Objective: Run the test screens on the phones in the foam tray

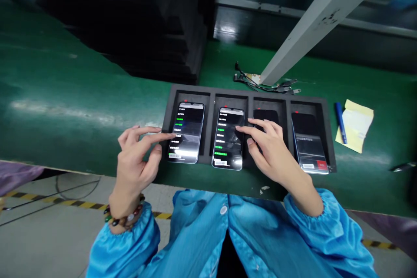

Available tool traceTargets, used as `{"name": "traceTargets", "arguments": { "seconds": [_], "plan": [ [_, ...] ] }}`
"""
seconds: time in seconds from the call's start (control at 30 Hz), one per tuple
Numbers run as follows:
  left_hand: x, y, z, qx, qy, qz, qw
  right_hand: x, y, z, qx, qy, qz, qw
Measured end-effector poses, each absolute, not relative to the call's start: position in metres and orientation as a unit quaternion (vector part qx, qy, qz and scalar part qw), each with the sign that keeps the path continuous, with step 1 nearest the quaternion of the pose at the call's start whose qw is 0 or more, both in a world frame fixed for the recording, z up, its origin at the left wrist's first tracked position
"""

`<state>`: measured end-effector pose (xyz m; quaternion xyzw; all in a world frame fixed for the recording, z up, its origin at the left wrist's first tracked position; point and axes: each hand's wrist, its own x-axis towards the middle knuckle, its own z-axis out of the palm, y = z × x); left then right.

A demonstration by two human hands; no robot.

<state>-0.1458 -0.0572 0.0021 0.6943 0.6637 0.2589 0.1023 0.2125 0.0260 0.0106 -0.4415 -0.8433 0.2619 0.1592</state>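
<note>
A black foam tray (211,115) with compartments holds several phones. My left hand (140,154), fingers apart, has its index fingertip at the left edge of the leftmost phone (187,139), whose lit screen lists white and green lines. My right hand (270,145) is spread too, its index fingertip at the right side of the second phone (228,143), which shows a similar list. Partly behind that hand lies a third phone (265,115) with a dark screen. The rightmost phone (308,141) shows a dark screen with a red patch at its lower corner.
Black stacked material (156,21) rises behind the tray on the green table (81,108). A grey post (312,30) stands by some cables (270,87). Right of the tray lie a blue pen (340,122) and yellow paper (356,126).
</note>
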Motion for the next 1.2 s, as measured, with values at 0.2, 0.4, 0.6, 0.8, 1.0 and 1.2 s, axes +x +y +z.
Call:
{"name": "traceTargets", "arguments": {
  "seconds": [0.2, 0.4, 0.6, 0.8, 1.0, 1.2],
  "plan": [
    [-0.148, -0.057, -0.001, 0.701, 0.648, 0.282, 0.094, 0.214, 0.02, 0.017, -0.405, -0.857, 0.282, 0.146],
    [-0.148, -0.055, -0.004, 0.691, 0.658, 0.288, 0.084, 0.218, 0.0, 0.026, -0.335, -0.869, 0.34, 0.133],
    [-0.149, -0.053, -0.011, 0.686, 0.653, 0.309, 0.09, 0.218, 0.005, 0.026, -0.337, -0.869, 0.332, 0.145],
    [-0.148, -0.051, -0.009, 0.689, 0.648, 0.314, 0.085, 0.211, 0.024, 0.017, -0.417, -0.853, 0.265, 0.169],
    [-0.144, -0.043, -0.006, 0.683, 0.661, 0.293, 0.102, 0.211, 0.031, 0.012, -0.431, -0.851, 0.252, 0.164],
    [-0.141, -0.031, -0.004, 0.713, 0.645, 0.242, 0.131, 0.234, 0.023, 0.019, -0.462, -0.833, 0.238, 0.19]
  ]
}}
